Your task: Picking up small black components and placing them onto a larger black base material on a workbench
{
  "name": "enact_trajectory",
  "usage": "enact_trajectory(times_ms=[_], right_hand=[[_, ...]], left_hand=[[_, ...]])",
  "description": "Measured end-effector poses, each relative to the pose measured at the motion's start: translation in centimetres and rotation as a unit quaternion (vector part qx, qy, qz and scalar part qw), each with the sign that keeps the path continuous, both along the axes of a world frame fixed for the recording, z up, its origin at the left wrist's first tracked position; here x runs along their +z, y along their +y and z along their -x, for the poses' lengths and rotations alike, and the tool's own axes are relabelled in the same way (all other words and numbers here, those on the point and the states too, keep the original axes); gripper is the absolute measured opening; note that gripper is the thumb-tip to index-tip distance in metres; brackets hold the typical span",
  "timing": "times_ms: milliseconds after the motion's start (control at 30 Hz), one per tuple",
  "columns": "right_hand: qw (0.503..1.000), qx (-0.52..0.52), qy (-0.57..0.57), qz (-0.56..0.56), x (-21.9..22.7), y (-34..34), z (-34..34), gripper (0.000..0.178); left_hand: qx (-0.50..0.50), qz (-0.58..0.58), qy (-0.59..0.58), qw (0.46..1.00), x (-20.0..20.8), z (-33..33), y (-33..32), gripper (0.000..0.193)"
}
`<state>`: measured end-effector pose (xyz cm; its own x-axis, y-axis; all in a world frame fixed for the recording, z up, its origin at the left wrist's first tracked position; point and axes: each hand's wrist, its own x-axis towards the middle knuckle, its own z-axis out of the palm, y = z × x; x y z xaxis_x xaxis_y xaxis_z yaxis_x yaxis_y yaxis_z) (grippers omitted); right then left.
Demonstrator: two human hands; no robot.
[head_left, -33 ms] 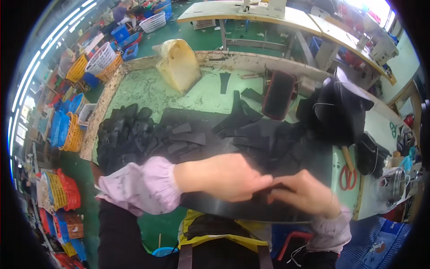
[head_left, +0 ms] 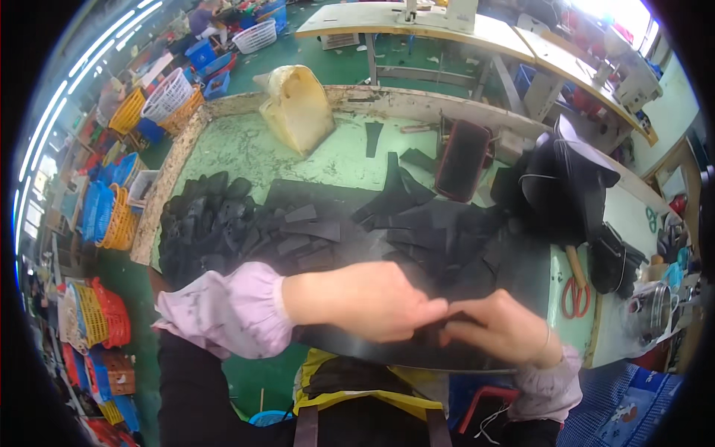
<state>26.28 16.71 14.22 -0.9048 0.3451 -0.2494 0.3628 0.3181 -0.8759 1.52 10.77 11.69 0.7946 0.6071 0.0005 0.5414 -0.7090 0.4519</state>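
My left hand (head_left: pixel 380 302) is closed above the dark work board (head_left: pixel 372 350), its thumb and forefinger pinched and pointing right. Facing it, my right hand (head_left: pixel 506 324) has its fingers bent in a pinch, their tips close to the left ones. Something dark may lie between the fingertips, but it blends with the black surface and I cannot make it out. Flat black cut pieces (head_left: pixel 313 229) lie scattered just beyond my hands. To their left is a heap of small, folded-looking black pieces (head_left: pixel 208 216).
A cut-open yellowish plastic container (head_left: pixel 298 112) stands on the green tabletop (head_left: pixel 223 141). A dark red-rimmed box (head_left: pixel 463 160) sits farther right, beside tied black sheets (head_left: pixel 566 179). Red-handled scissors (head_left: pixel 575 298) lie at the right. Sewing machines stand on tables (head_left: pixel 424 26) beyond.
Both hands appear very slightly left of where they were, as the whole view shifts a little. Their pinched pose stays the same.
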Motion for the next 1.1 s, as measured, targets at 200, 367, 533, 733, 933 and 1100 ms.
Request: enact_trajectory(times_ms=[200,367,533,733,933,1100], right_hand=[[0.997,0.073,0.007,-0.002,1.6,-2.4,-0.3,0.016],[0.940,-0.277,0.004,0.198,0.7,-1.9,-5.1,0.018],[0.929,-0.292,0.124,0.189,-4.7,1.0,-0.5,0.022],[0.862,-0.344,0.131,-0.348,-8.8,1.1,0.4,0.022],[0.947,-0.265,0.159,-0.088,-5.8,0.8,4.3,0.025],[0.968,-0.207,0.140,-0.027,-6.6,1.8,4.0,0.031]], left_hand=[[-0.042,0.070,0.037,0.996,3.7,0.5,-3.0,0.023],[0.127,0.089,-0.088,0.984,1.5,6.9,-2.5,0.030],[0.263,0.260,-0.419,0.829,-1.5,4.4,1.2,0.041],[0.296,0.233,-0.456,0.806,-5.6,2.5,1.9,0.048],[0.269,0.191,-0.403,0.854,-5.4,-0.5,1.8,0.047],[0.279,0.236,-0.294,0.883,-3.2,1.3,1.5,0.044]])
